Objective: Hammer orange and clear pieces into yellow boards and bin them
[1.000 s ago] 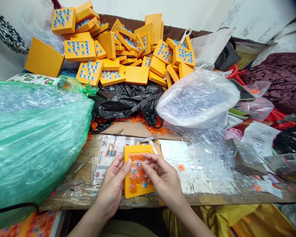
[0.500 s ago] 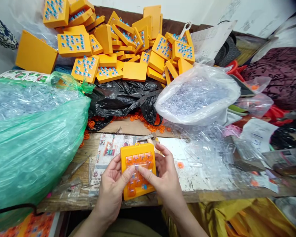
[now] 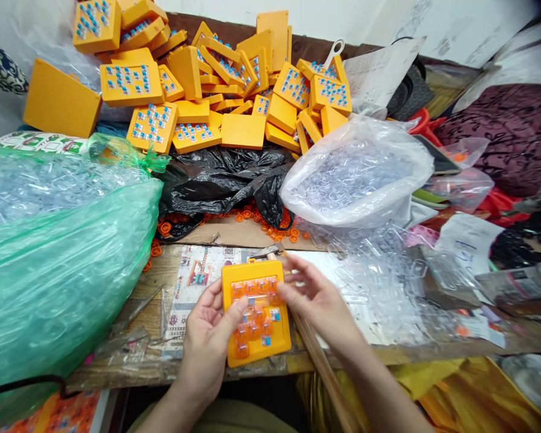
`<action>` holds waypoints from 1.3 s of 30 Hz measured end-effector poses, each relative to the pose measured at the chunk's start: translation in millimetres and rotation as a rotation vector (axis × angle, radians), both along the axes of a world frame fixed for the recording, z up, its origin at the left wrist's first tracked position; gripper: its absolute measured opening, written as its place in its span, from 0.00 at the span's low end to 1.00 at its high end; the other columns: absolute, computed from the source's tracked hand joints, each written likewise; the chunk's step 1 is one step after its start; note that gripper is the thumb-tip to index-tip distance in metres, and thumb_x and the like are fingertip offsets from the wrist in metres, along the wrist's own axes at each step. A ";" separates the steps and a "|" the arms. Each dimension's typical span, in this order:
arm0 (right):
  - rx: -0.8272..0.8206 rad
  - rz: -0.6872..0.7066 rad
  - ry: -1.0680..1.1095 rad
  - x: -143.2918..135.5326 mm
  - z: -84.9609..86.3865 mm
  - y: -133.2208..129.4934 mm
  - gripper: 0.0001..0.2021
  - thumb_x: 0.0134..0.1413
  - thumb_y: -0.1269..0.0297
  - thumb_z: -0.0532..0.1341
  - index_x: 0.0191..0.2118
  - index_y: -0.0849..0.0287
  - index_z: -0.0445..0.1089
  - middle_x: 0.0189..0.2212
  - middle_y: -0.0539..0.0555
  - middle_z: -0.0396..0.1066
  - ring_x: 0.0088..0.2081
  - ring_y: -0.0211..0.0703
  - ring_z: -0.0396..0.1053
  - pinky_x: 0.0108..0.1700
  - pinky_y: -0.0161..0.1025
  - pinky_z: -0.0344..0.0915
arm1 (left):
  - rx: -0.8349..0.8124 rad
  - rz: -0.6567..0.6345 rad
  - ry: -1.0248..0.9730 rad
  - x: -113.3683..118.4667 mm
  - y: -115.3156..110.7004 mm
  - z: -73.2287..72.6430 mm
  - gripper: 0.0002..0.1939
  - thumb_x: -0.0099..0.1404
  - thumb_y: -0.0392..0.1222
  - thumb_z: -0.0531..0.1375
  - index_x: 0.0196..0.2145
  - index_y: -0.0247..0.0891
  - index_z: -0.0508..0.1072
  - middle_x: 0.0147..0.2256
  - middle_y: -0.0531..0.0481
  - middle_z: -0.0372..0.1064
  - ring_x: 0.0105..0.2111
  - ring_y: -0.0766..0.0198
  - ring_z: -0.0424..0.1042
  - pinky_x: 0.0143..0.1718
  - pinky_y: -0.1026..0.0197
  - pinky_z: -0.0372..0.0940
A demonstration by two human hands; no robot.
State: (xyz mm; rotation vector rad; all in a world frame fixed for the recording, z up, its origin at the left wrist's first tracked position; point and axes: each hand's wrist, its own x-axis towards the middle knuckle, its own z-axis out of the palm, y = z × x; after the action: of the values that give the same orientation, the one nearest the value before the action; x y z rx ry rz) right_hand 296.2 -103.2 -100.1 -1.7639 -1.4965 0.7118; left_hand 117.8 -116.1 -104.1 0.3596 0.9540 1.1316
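Note:
A flat yellow plastic case (image 3: 273, 347) is tilted up at the bench's front edge, held in my left hand (image 3: 210, 328). My left thumb presses on its face, and the fingers go behind its left side. Orange round caps (image 3: 255, 328) and clear pieces cover much of the recessed panel; a few blue-and-white switches (image 3: 275, 314) show uncapped. My right hand (image 3: 318, 294) is at the case's right edge, fingers apart, thumb tip overlapping the rim; contact is unclear. Beneath that hand lies a hammer with a wooden handle (image 3: 313, 349), its head beyond the case.
Many yellow cases (image 3: 243, 130) are piled at the back. A green bag (image 3: 72, 258) of clear parts bulges at left, and a white bag (image 3: 293, 195) of clear parts stands right. Loose clear pieces (image 3: 379, 288) spread rightward. Orange caps (image 3: 270, 228) lie near a black bag (image 3: 211, 180).
My right thumb has moved off the middle of the case to its right edge, and the right hand has shifted right. The hammer handle is now visible. My left hand keeps its hold.

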 end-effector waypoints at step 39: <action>-0.096 0.098 0.664 -29.4 14.9 -43.1 0.16 0.47 0.63 0.69 0.35 0.51 0.60 0.39 0.51 0.69 0.41 0.42 0.72 0.41 0.39 0.69 | 0.122 -0.029 0.093 -1.5 -18.0 14.0 0.48 0.43 0.33 0.72 0.58 0.38 0.54 0.44 0.42 0.75 0.42 0.52 0.77 0.43 0.58 0.73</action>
State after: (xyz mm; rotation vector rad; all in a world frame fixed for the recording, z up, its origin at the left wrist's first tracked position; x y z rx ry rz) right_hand 266.8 -146.3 -85.2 -1.3252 -1.1014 1.2847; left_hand 116.2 -134.1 -90.2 0.5269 0.9608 1.1574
